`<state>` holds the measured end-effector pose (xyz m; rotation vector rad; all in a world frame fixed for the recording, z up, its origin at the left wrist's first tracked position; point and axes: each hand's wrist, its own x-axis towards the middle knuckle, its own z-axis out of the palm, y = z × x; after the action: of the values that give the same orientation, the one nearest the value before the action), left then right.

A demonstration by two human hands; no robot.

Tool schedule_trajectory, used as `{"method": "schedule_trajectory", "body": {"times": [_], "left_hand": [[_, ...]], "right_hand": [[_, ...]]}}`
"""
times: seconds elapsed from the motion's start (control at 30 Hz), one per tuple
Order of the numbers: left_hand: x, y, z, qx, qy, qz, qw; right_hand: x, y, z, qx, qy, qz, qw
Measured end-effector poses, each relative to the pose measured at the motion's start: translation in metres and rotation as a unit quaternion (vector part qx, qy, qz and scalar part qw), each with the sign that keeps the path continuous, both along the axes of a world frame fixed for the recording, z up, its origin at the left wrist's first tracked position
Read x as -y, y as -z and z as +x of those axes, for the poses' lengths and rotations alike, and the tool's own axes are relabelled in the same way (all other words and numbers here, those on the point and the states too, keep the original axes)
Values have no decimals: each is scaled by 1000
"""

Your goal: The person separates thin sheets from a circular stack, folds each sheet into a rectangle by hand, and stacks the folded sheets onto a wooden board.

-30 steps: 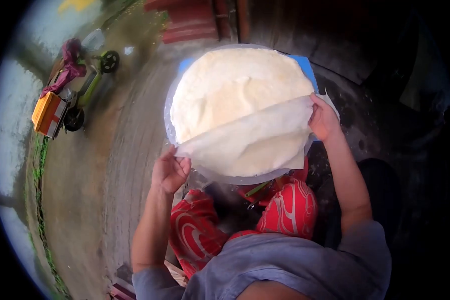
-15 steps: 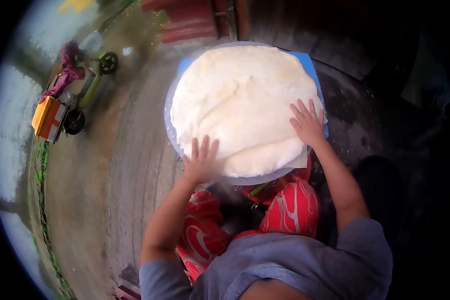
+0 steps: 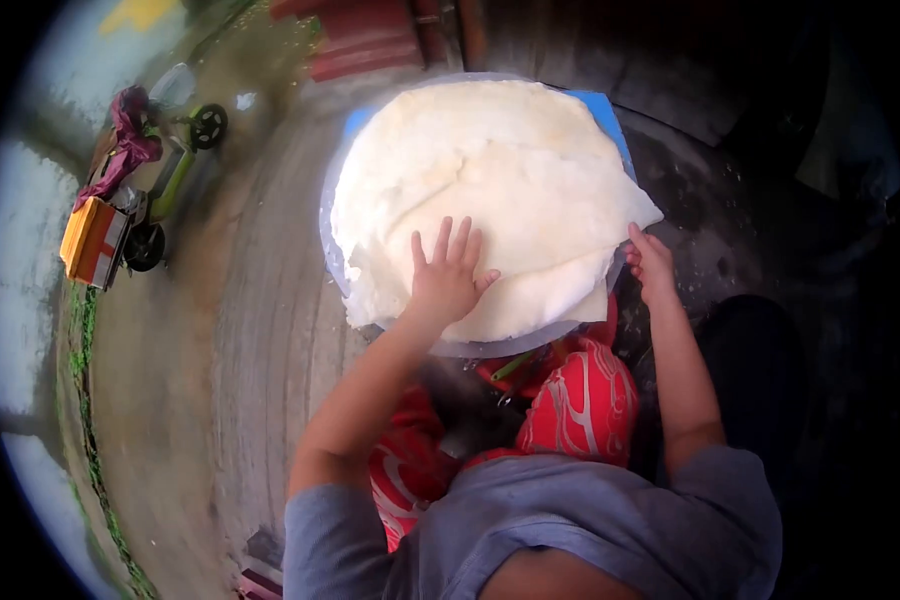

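Observation:
A wide, soft cream-white layered sheet (image 3: 515,170) covers most of a pale grey round base (image 3: 332,262). Its material is unclear; it looks like dough or wadding, with folds across the middle and near the front. My left hand (image 3: 447,285) lies flat on it, fingers spread, at the front left of centre. At the right edge, my right hand (image 3: 651,264) pinches a corner of the sheet between thumb and fingers, and this corner sticks out past the base. Blue flat corners (image 3: 604,112) show from beneath the base at the back.
My knees in red patterned cloth (image 3: 582,405) are just under the front of the base. A green handle (image 3: 510,368) shows between them. To the left, a green scooter (image 3: 170,185) with an orange box (image 3: 90,240) stands on the ground. Red steps (image 3: 365,40) are at the back.
My left hand has moved right and farther onto the sheet. My right hand has gone from lying flat on it to pinching its right edge, which is now pulled outward.

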<state>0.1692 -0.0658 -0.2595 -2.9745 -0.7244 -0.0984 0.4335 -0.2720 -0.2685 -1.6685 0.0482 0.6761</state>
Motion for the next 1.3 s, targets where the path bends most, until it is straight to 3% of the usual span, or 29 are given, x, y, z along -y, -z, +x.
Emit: {"method": "schedule_trajectory", "body": {"times": [0.13,0.3,0.37,0.4,0.43,0.47,0.53,0.57,0.6,0.63,0.7,0.77,0.8,0.83,0.87,0.9,0.93,1.0,1.03,1.13,1.17,1.2,1.27,1.3], "left_hand": [[-63,11,22,-48,-21,-144,988],[-88,2,10,2,-68,-82,994],[-92,-12,19,65,-151,-244,956],[-100,-5,23,61,-152,-244,956],[-108,4,26,268,-233,-358,863],[-114,15,27,457,-298,-445,710],[-73,-9,34,393,-270,-167,863],[-58,-7,37,372,-174,-67,909],[-30,-7,45,367,-85,-63,924],[0,-8,50,315,-20,-140,939],[55,0,60,176,60,-175,967],[91,18,67,168,102,-200,960],[97,19,68,168,102,-199,960],[102,20,69,119,104,-175,972],[104,19,70,70,106,-150,981],[101,22,70,208,156,-158,952],[100,26,66,210,154,-156,953],[97,30,52,130,163,-279,937],[95,5,43,84,170,-316,929],[94,-21,2,130,146,-262,945],[90,-34,-11,106,0,-473,874],[83,-47,-24,76,-146,-649,743],[70,-47,-48,282,-380,-723,503],[56,-30,-66,346,-439,-702,441]], "right_hand": [[-5,14,11,17,-5,119,993],[-9,13,9,-3,82,193,978],[-11,23,13,-66,107,214,969],[-12,21,11,-70,109,213,969],[-12,13,8,-68,77,202,974],[-13,7,5,-66,46,192,978],[-14,3,4,-24,45,152,987],[-15,-1,4,20,42,112,993],[-17,-6,1,21,46,110,993],[-22,-12,-4,78,35,141,986],[-43,-28,-22,187,11,216,958],[-65,-41,-45,266,-60,207,939],[-75,-36,-55,355,-105,113,922],[-77,-67,-79,416,-187,-2,890],[-85,-73,-95,470,-262,-63,841],[-92,-63,-106,534,-305,-81,785],[-98,-48,-113,563,-366,-126,730],[-101,-31,-117,577,-493,-171,628],[-103,-32,-115,578,-496,-166,627],[-108,-36,-99,458,-564,-139,673],[-111,-35,-93,502,-517,-56,691],[-114,-34,-89,542,-462,28,701],[-114,-24,-84,566,-467,8,679],[-114,3,-83,628,-446,-52,635]]}}
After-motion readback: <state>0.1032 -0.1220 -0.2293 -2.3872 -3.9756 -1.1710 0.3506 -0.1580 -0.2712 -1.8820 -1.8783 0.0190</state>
